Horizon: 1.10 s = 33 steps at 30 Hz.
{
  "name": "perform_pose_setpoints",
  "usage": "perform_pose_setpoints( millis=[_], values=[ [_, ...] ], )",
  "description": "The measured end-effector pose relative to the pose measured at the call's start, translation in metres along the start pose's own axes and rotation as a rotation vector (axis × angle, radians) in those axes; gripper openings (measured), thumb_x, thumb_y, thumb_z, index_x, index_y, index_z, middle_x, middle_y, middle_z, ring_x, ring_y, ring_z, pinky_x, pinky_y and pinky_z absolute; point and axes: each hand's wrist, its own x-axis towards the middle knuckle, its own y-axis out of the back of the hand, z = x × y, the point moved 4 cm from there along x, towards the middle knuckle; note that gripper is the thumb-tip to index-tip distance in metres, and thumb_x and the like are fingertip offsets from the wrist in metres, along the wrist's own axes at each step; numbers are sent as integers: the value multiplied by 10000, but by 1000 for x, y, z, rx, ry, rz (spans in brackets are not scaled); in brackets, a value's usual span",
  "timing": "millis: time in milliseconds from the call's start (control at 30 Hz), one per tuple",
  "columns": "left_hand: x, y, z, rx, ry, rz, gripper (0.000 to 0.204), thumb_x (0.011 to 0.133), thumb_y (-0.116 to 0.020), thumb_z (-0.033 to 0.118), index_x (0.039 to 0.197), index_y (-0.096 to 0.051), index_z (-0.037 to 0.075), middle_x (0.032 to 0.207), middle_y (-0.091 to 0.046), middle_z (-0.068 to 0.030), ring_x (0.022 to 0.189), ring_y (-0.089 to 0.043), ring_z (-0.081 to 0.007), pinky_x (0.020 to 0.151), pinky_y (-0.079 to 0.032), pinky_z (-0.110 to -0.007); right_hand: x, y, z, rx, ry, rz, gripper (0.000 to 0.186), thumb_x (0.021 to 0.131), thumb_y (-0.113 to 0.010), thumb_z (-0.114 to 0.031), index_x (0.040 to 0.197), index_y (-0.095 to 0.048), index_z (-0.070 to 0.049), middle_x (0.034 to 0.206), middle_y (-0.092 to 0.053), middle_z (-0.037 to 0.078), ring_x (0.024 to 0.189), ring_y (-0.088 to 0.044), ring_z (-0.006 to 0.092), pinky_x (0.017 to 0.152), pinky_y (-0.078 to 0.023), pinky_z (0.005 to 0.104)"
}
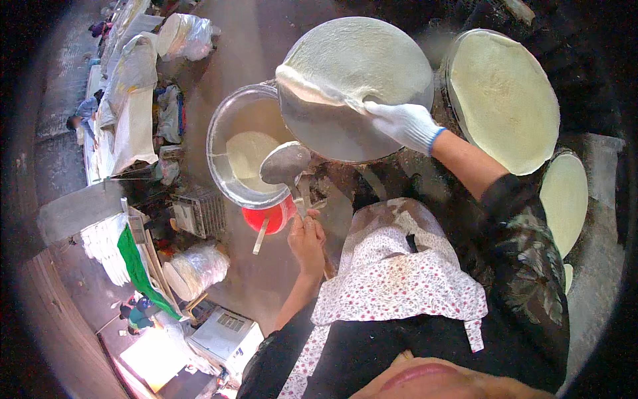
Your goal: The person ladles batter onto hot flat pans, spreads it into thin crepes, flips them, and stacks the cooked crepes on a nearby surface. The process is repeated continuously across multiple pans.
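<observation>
1. The right grip [407, 125], in a white glove, is closed at the fingertips on the near edge of a pale sheet [362, 56]; the thumb and finger placement is not fully shown.
2. The sheet is spread over the far part of a round griddle [322, 130], and the near part of the metal is left bare. From the right grip, most of the sheet is found ahead and to the left; this relation is judged to be the decisive one.
3. The raised, folded edge is slanted from the right grip toward the far left rim. The sheet's long axis is set roughly left to right, close to that fold. The edge is reached more nearly by the right hand than by the left.
4. The left grip [308, 241], bare, is closed around the handle of a ladle [284, 164]. The ladle's long axis is directed away from the body and slightly leftward, with the bowl at the far end.
5. The bowl is held over the near right rim of a bucket [216, 153] of pale batter [251, 151], left of the griddle.
6. Farther right, another pale round [505, 100] is seen on its own plate.
</observation>
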Motion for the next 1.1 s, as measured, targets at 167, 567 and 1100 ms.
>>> perform_pose_setpoints(
  millis=[167, 567, 1100],
  values=[
    [4, 7, -8, -12, 28, 6, 185, 1119, -483, 121, 1131, -627, 5, 665, -488, 39, 550, -411, -27, 490, -314, -210, 13, 17, 28, 149, -130, 294, 391, 1020, -579, -384, 1361, -689, -230, 1142, -761, 159, 961, -758, 347, 865, -603, 430],
    [40, -1, 16, 383, -159, 159, 214, 1093, -528, 109, 1169, -705, 15, 709, -541, 28, 590, -465, -46, 514, -369, -229, 42, 23, 32, 313, -115, 90, 405, 992, -661, -358, 1367, -703, -211, 1212, -762, 121, 1089, -749, 265, 968, -562, 355],
    [107, -35, 5, 611, -265, 273, 528, 1023, -563, 30, 1547, -536, 95, 794, -608, -54, 710, -566, -166, 681, -474, -346, 12, 33, 56, -37, 180, -76, 372, 991, -690, -352, 1357, -702, -286, 990, -759, 181, 830, -757, 368, 726, -606, 435]
  ],
)
